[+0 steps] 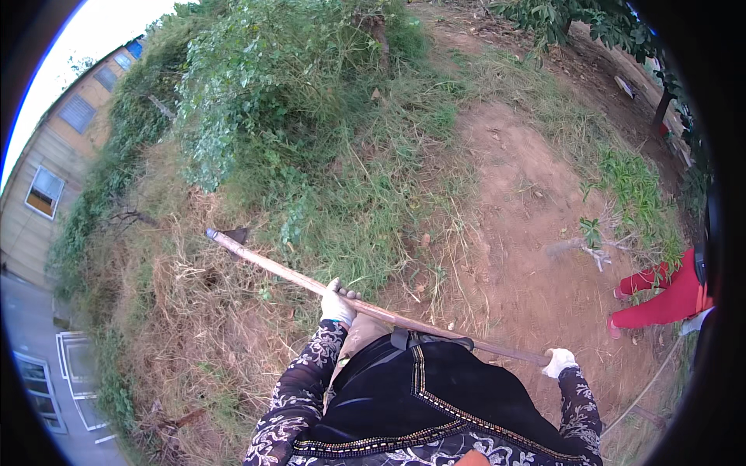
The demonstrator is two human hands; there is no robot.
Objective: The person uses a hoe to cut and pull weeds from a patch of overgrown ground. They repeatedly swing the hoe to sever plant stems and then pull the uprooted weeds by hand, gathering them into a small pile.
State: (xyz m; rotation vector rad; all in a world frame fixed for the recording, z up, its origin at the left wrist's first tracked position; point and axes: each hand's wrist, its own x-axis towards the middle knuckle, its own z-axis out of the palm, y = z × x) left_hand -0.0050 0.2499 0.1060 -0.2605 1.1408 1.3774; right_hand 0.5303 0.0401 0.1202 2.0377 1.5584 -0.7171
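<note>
A long wooden handle (274,267) runs slantwise across my front, from the upper left down to the right. At its far left end a dark metal hoe blade (236,236) shows against the dry grass, partly hidden by the handle. My left hand (338,304), in a pale glove, grips the handle near its middle. My right hand (560,361), gloved too, is closed around its right end. Green grass (361,233) grows just beyond the handle, and cut or dried grass (198,326) lies on the left.
A leafy bush (245,87) stands ahead. Bare earth (513,233) stretches to the right, with a small leafy sapling (629,186). At the far right a person in red trousers (658,309) stands nearby. Buildings (35,233) line the left side.
</note>
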